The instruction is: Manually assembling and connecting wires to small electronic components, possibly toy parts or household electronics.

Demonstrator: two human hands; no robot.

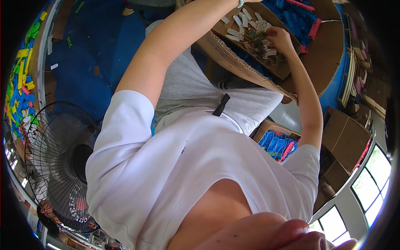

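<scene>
Right hand grip closed among small wired parts in cardboard box, left hand out of view

Small white parts and tangled wires crowd the cardboard box.

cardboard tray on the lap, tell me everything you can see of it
The cardboard tray is a shallow brown box of corrugated board with low walls and a raw, wavy-edged rim. It sits tilted across the person's lap, over the grey shorts. Inside lie pale flat tags and a tangle of small parts with thin wires. The right hand reaches into that tangle, apparently pinching pieces. The left hand runs out of the picture's top edge, so its contact is unclear.
</scene>
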